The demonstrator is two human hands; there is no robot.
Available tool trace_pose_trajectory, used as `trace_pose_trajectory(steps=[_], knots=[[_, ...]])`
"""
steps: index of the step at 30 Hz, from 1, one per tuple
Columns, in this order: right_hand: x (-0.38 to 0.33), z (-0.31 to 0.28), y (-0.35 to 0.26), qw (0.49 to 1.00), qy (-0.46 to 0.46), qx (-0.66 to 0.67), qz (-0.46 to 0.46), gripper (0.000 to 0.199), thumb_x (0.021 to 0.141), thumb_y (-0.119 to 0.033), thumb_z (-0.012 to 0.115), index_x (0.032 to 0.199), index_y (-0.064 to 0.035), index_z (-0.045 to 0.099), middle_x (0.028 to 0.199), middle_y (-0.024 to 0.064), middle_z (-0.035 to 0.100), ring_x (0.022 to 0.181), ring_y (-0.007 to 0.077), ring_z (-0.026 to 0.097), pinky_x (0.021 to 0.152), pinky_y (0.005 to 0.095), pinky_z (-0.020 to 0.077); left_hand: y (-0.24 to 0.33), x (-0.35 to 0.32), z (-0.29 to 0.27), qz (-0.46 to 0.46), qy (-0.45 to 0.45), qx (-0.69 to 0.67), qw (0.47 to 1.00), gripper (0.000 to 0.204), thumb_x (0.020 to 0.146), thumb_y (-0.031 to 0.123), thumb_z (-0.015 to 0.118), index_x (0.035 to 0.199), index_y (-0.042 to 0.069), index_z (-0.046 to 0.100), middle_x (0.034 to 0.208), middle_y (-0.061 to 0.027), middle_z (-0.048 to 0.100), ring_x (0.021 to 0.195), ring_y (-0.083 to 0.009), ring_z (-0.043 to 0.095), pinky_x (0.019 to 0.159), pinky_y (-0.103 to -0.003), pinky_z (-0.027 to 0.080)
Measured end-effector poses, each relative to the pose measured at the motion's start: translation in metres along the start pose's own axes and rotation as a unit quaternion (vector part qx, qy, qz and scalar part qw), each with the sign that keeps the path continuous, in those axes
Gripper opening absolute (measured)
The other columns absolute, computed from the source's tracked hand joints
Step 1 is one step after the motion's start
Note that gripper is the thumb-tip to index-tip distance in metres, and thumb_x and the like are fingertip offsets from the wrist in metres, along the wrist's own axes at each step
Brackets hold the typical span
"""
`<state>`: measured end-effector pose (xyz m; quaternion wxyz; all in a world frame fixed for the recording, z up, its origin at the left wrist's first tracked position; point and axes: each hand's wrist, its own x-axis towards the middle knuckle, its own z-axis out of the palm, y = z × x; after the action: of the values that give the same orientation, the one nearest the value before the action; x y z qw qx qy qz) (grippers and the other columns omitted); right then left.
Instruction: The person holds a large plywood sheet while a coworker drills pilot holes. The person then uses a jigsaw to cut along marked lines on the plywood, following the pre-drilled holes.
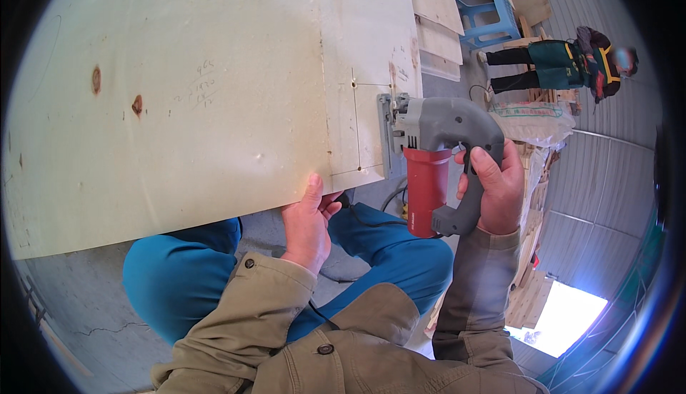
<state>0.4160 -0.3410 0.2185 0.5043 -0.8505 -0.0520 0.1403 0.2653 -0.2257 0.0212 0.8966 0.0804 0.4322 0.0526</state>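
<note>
A large pale plywood board (236,101) with brown knots and pencil marks fills the upper left. My left hand (309,219) grips its near edge, thumb on top and fingers curling underneath. Wrapped round the handle of a red and grey jigsaw (429,179) is my right hand (496,186). The jigsaw's metal base plate (386,136) sits at the board's right edge, beside a pencilled rectangle with small holes at two corners. Whether the blade touches the wood is hidden.
Black cord (368,219) runs below the board near my blue-trousered knees. More boards (437,40) and a blue plastic stool (489,16) are beyond the right edge. Another person (572,65) stands at far right, near stacked timber and a white sack (532,121).
</note>
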Motion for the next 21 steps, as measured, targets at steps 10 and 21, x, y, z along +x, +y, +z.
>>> trace_pose_trajectory(steps=[10, 21], knots=[[0.0036, 0.0010, -0.0028, 1.000, 0.000, -0.010, 0.000, 0.029, 0.096, -0.017, 0.070, 0.114, -0.0001, 0.055, 0.091, 0.0122, 0.069, 0.057, 0.0133, 0.061, 0.050, 0.0276, 0.0505, 0.0015, -0.0009, 0.0005, -0.002, 0.002, -0.001, 1.000, 0.037, 0.105, 0.034, 0.063, 0.134, 0.012, 0.057, 0.120, -0.0057, 0.070, 0.099, -0.0173, 0.070, 0.075, -0.027, 0.052], [0.0085, 0.0014, -0.0028, 1.000, -0.003, 0.001, 0.001, 0.030, 0.096, -0.017, 0.071, 0.114, -0.0004, 0.055, 0.091, 0.0118, 0.069, 0.057, 0.0131, 0.061, 0.050, 0.0275, 0.0506, 0.0011, -0.0005, 0.0005, -0.007, 0.006, 0.000, 1.000, 0.036, 0.105, 0.033, 0.063, 0.133, 0.012, 0.058, 0.119, -0.0062, 0.070, 0.100, -0.0171, 0.070, 0.075, -0.027, 0.052]])
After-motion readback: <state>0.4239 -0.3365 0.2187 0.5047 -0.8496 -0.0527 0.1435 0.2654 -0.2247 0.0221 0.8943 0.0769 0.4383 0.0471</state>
